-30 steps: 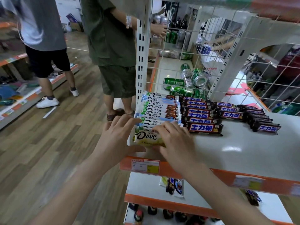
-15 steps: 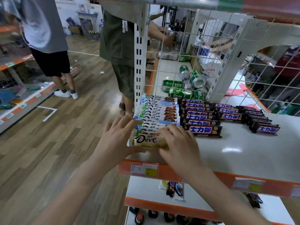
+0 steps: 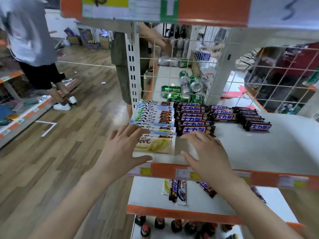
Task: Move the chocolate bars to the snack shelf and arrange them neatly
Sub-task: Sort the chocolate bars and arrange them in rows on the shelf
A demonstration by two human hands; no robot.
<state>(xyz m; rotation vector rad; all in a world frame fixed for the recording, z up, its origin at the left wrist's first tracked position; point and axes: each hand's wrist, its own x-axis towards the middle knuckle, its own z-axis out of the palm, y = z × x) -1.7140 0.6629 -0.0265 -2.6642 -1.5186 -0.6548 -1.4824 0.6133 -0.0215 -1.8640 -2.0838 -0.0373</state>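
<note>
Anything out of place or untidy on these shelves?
Yes. On the shelf below, a few chocolate bars lie loose and skewed, not in rows. Behind the mesh, green cans lie tipped in a heap.

Wood-plank floor (image 3: 72, 152) — white wire-mesh back panel (image 3: 276, 80), orange-edged low rack (image 3: 25, 116) at left.

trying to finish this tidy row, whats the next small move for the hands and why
Probably reach down for the loose bars on the lower shelf: both the left hand and right hand are open and empty, and the front Dove bar already lies squared in its row.
</note>
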